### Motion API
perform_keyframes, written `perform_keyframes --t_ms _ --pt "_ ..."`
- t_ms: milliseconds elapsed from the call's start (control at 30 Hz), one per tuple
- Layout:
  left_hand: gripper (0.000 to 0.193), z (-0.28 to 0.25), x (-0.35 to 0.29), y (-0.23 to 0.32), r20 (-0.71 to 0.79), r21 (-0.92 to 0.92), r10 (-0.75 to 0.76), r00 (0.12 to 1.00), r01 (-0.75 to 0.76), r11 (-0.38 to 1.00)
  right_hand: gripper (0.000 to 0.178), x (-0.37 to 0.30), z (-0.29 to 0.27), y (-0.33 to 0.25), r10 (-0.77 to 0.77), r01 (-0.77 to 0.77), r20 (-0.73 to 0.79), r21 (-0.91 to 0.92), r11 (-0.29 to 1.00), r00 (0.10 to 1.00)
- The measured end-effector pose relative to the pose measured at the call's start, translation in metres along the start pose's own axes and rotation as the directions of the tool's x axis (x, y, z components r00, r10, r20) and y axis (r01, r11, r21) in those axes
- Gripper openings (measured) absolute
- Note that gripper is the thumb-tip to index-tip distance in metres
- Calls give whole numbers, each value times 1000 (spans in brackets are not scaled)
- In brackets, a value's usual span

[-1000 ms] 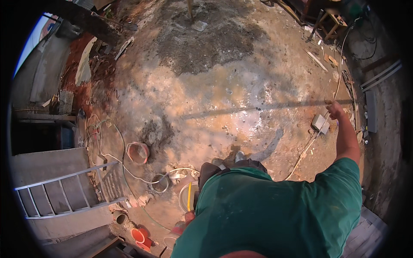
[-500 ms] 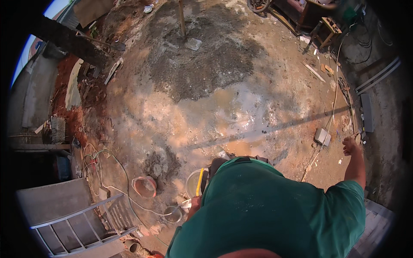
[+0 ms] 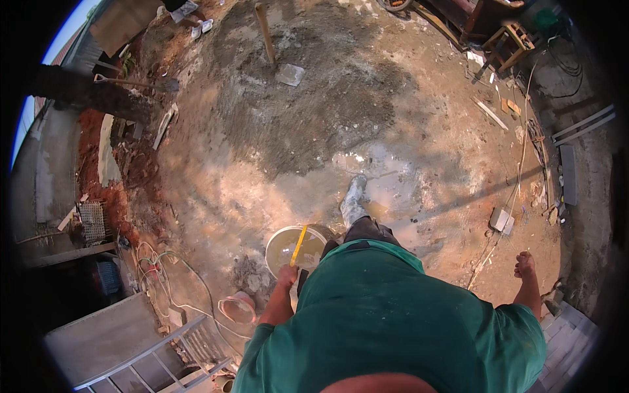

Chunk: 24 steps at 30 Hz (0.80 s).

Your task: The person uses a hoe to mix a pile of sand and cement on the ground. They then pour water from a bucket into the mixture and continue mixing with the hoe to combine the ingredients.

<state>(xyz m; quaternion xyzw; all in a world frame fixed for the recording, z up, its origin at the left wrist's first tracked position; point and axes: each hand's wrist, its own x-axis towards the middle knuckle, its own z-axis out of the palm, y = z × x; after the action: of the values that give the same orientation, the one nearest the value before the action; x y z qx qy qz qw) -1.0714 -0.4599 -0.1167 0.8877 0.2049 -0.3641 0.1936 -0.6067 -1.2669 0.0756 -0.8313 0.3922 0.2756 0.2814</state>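
Observation:
My left hand (image 3: 287, 275) is closed round the yellow handle (image 3: 299, 243) of a round bucket (image 3: 269, 247) at my left side. Murky, greyish-brown liquid shows inside the bucket. Out to the right, away from my body, my right hand (image 3: 524, 264) is curled into a fist, and nothing shows in it. A grey, mud-coated boot (image 3: 354, 200) is set forward on the wet ground in front of me. Beyond it spreads a mound of dark grey sand mix (image 3: 314, 98). A wooden handle (image 3: 264, 33) rises there beside a pale flat piece (image 3: 289, 74).
A reddish bucket (image 3: 237, 308), tangled hoses (image 3: 156, 268) and a metal ladder (image 3: 154, 357) lie at the lower left. A shovel (image 3: 169, 84) rests at the upper left, near another person's feet (image 3: 202, 28). At right are a block (image 3: 502, 221), a cable and a wooden stool (image 3: 508, 49).
The bucket has come forward with my left hand and shows more fully. My booted foot has come into view ahead. My right hand has dropped lower. Another person's legs appear at the upper left.

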Motion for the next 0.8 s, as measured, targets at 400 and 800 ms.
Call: perform_keyframes --t_ms 400,800 --pt "32 -266 106 71 56 -518 -342 938 320 794 45 28 386 -206 -366 513 404 -360 779 839" --pt "24 -590 93 148 170 -454 -3 986 81 887 61 -55 691 -383 -156 -178 543 513 840 825"
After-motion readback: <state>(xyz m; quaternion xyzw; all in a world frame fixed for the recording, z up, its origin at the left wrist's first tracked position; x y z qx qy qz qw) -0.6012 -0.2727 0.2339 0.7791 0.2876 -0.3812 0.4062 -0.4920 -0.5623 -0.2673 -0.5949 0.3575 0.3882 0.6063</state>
